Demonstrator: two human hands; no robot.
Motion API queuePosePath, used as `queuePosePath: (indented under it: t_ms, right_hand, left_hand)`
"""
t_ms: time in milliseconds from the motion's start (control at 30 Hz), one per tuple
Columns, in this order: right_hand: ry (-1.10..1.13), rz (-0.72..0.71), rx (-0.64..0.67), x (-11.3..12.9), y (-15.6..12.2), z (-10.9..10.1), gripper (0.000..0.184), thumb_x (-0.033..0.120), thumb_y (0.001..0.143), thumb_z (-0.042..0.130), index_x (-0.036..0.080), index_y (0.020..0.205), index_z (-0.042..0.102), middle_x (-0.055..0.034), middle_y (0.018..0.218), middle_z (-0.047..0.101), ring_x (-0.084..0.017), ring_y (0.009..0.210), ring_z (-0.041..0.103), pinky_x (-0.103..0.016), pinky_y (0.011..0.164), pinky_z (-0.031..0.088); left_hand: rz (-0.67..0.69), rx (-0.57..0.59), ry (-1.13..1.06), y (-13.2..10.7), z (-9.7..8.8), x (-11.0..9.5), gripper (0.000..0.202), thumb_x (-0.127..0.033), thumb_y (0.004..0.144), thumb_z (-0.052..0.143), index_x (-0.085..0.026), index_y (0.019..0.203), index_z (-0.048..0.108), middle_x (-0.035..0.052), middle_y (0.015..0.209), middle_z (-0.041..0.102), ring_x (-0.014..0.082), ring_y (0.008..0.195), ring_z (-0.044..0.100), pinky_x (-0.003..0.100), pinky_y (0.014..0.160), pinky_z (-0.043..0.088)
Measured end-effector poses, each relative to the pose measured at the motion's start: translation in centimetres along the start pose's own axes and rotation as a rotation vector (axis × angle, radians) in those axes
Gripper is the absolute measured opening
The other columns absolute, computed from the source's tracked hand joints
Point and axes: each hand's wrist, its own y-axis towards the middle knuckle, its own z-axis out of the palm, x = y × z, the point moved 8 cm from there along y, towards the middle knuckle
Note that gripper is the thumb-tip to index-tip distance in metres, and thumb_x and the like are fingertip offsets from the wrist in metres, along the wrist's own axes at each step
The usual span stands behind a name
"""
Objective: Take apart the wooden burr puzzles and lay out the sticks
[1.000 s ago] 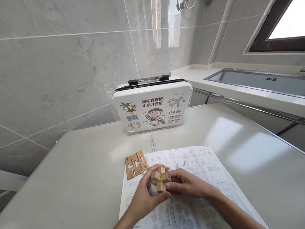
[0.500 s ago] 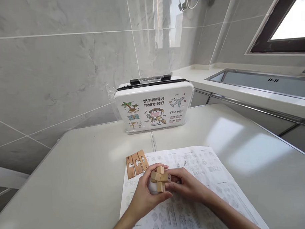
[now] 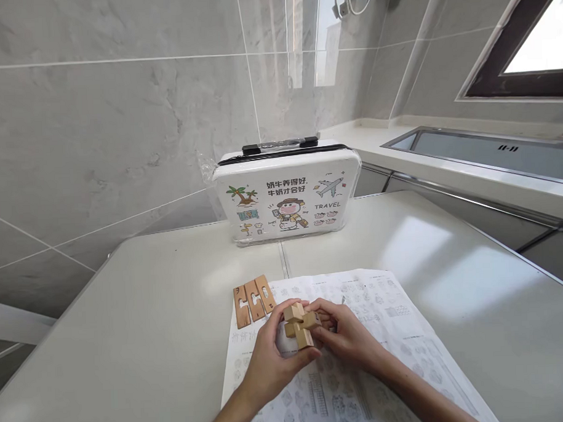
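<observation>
On my feed, the left hand [image 3: 268,358] curves its fingers [image 3: 280,311] around a wooden block puzzle [image 3: 304,334], while the right hand [image 3: 348,332] grips its right side, holding it over a printed sheet [image 3: 391,318] on the bench [image 3: 152,338]. I see three flat wooden pieces [image 3: 258,310] at the sheet's far left corner.

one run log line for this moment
left hand: holds wooden block cluster | right hand: holds same | flat wooden pieces: three, overlapping printed sheet | white case: upright behind
</observation>
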Motion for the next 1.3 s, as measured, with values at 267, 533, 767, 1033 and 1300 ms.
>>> queuePosePath:
  t_ms: [267,533,767,1033,1300]
  right_hand:
    - [0.019,0.016,0.024,-0.2,0.2,0.1,0.024,0.027,0.094,0.066,0.021,0.117,0.064,-0.0005,0.084,0.066,-0.015,0.069,0.056,-0.026,0.061,0.041]
    - [-0.044,0.007,0.081,1.1,-0.1,0.3,0.043,0.03,0.093,0.071,0.025,0.133,0.056,-0.0025,0.096,0.069,-0.015,0.072,0.057,-0.026,0.061,0.046]
    - [-0.089,-0.003,-0.03,1.2,0.0,-0.5,0.03,0.04,0.093,0.071,0.023,0.116,0.063,0.0022,0.074,0.062,-0.014,0.063,0.055,-0.026,0.057,0.041]
    - [-0.168,-0.031,-0.047,1.6,0.1,-1.1,0.026,0.043,0.094,0.071,0.022,0.106,0.064,0.0035,0.069,0.059,-0.014,0.06,0.053,-0.026,0.056,0.039]
    - [-0.343,-0.035,-0.058,1.1,0.0,-1.2,0.017,0.039,0.097,0.066,0.024,0.105,0.062,0.0026,0.074,0.064,-0.014,0.059,0.051,-0.027,0.059,0.041]
  left_hand:
    - [-0.018,-0.049,-0.019,-0.1,-0.3,0.3,0.073,-0.051,0.078,0.087,-0.027,0.14,0.057,0.0133,0.146,0.061,0.0372,0.138,0.054,0.05,0.117,0.044]
    - [-0.038,-0.096,-0.041,0.1,-0.7,0.6,0.069,-0.048,0.082,0.085,-0.026,0.14,0.055,0.0129,0.144,0.062,0.0349,0.138,0.056,0.045,0.116,0.045]
    - [-0.045,-0.074,-0.064,0.2,-0.6,0.5,0.066,-0.051,0.084,0.083,-0.025,0.138,0.056,0.014,0.145,0.063,0.034,0.136,0.057,0.045,0.117,0.044]
    - [-0.038,-0.124,-0.153,0.3,-1.2,0.8,0.07,-0.06,0.086,0.078,-0.024,0.141,0.053,0.0153,0.148,0.059,0.0338,0.14,0.054,0.048,0.121,0.039]
    - [-0.029,-0.156,-0.17,0.1,-1.6,0.6,0.061,-0.057,0.093,0.071,-0.027,0.142,0.05,0.0122,0.149,0.059,0.0302,0.141,0.053,0.044,0.121,0.039]
